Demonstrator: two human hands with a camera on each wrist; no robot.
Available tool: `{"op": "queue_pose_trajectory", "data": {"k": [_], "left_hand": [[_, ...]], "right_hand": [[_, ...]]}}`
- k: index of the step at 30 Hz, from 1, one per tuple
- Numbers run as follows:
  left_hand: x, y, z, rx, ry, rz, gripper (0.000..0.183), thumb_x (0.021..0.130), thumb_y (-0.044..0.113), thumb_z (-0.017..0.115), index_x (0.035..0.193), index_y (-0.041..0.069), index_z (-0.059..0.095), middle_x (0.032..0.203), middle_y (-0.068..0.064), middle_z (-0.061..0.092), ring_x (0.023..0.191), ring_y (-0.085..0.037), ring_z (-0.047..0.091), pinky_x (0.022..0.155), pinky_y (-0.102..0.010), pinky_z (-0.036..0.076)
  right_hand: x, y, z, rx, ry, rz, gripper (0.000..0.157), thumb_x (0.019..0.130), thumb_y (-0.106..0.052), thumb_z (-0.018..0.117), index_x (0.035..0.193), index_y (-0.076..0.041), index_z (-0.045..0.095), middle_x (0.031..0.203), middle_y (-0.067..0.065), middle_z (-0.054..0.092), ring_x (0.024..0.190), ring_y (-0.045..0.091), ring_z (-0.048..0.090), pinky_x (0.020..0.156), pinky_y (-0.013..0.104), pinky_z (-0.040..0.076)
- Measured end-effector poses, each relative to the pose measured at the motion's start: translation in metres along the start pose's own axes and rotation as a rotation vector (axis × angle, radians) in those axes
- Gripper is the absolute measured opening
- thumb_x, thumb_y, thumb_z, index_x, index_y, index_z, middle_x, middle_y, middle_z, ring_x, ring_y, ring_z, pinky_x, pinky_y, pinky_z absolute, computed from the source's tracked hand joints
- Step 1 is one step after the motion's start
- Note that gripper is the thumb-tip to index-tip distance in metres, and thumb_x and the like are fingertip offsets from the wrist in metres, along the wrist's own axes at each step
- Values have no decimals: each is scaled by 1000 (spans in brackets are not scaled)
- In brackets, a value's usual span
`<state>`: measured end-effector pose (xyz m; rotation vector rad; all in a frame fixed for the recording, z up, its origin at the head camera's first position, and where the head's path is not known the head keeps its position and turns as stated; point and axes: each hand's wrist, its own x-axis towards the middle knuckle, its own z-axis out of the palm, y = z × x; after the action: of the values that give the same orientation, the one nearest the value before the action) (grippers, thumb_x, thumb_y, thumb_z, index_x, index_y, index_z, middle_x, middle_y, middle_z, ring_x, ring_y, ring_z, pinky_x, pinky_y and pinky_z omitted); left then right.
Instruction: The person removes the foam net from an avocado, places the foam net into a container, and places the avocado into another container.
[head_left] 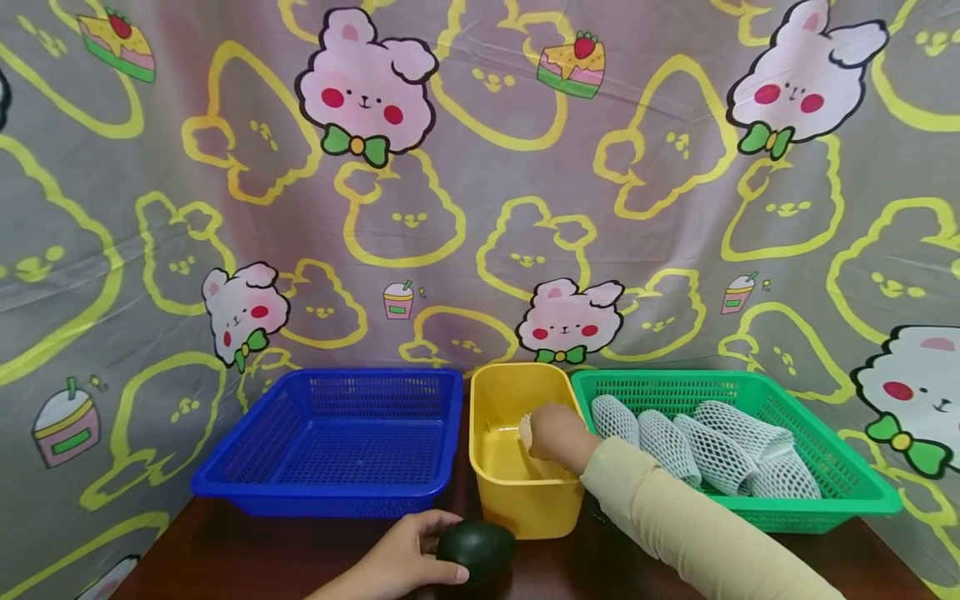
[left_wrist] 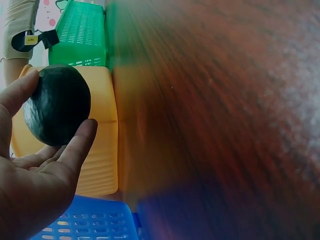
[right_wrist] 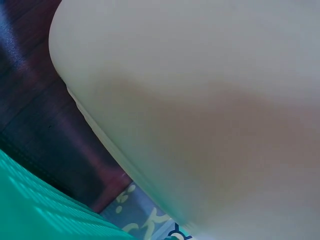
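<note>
At bottom middle the left hand (head_left: 411, 557) holds the green fruit (head_left: 476, 552), best snug but soft; the right hand (head_left: 558, 437), I can't tell

Visible are one dark fruit (head_left: 476, 550), one yellow bin (head_left: 528, 510), two baskets (head_left: 360, 458) and at least five white nets (head_left: 670, 447).

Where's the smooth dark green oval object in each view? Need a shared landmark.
Head: smooth dark green oval object, bottom centre, in the left hand.
Left wrist: left of centre.
Right wrist: not in it.
Shared: green perforated plastic basket; head right, left wrist upper left, right wrist lower left.
</note>
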<state>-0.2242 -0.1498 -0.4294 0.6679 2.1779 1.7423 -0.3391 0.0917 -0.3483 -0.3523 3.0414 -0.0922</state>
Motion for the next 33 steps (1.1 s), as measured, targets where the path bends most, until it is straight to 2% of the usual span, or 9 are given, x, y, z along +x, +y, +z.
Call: {"op": "queue_pose_trajectory", "data": {"k": [6,15,21,28,33], "left_hand": [[0,1,-1,5,-1,10,51,76,9,79,119,-10,57,106,-11,65,92,-19,66,77,-26,54],[0,3,-2,12,11,-10,53,76,5,78,121,-12,55,109,-11,64,94,-22,66,76,-28,55],[-1,6,-4,13,11,-1,53,76,7,79,120,-11,56,108,-11,65,93,-20,66,76,-27,54],[-4,12,-6,30,23,-1,52,76,8,80,119,-9,57,108,-12,65,93,-19,66,76,-27,54],[-7,17,-7,16,23,-5,52,77,8,80,120,-9,57,109,-12,64,95,-21,65,77,-28,55]], "right_hand": [[-2,-1,-3,34,-5,5,24,85,-25,75,81,-4,64,70,5,57,60,20,55,56,30,49],[-9,1,-12,119,32,-11,30,84,-27,76,72,-7,58,63,5,54,48,18,56,48,28,50],[-15,6,-21,174,65,-23,33,86,-28,75,68,-7,56,57,4,51,45,17,55,46,26,48],[-24,8,-28,173,185,-58,43,85,-33,75,61,-9,49,51,0,38,44,15,39,46,25,35],[-34,10,-30,242,268,-96,50,83,-33,77,54,-10,43,48,-2,29,40,13,30,42,23,26]]}}
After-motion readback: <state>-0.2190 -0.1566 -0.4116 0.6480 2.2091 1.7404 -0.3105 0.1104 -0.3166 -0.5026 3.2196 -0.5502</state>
